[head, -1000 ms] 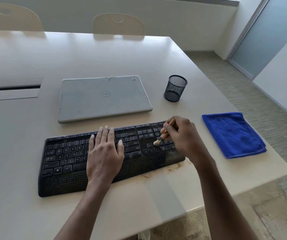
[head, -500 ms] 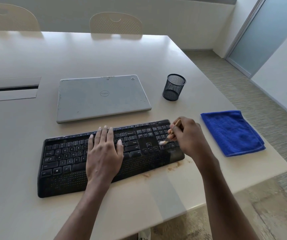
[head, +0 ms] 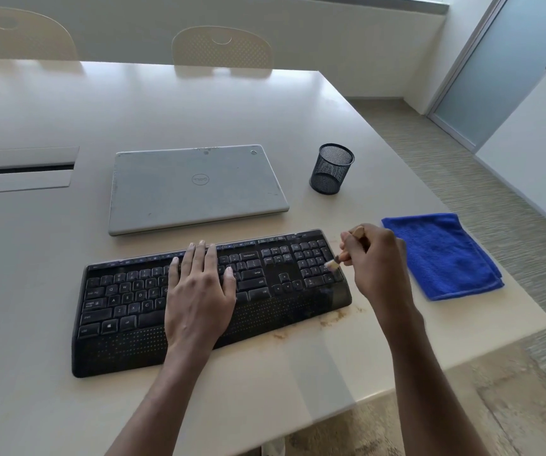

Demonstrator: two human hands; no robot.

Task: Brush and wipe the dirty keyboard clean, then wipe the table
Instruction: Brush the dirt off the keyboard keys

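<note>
Now the brushing step, numpad end: right hand grip pinches a small brush, bristles on the keyboard rt edge. Left hand lies flat on the keys, grip unclenched, pinning it to the bench. Next, prob.: swap to the blue cloth alongside. Brown grime at front; laptop and mesh cup behind, no obstruction.

Two bare arms are showing, uncovered skin all the way down to the fingertips.

The left hand, over the middle of the keyboard, is showing its back, with long slender fingers, faint tendon ridges and short rounded nails. The right hand, at the keyboard's right end, is showing knuckles and a narrow wrist. The left forearm and right forearm, nearer than the keyboard, are looking lean and bare.
</note>
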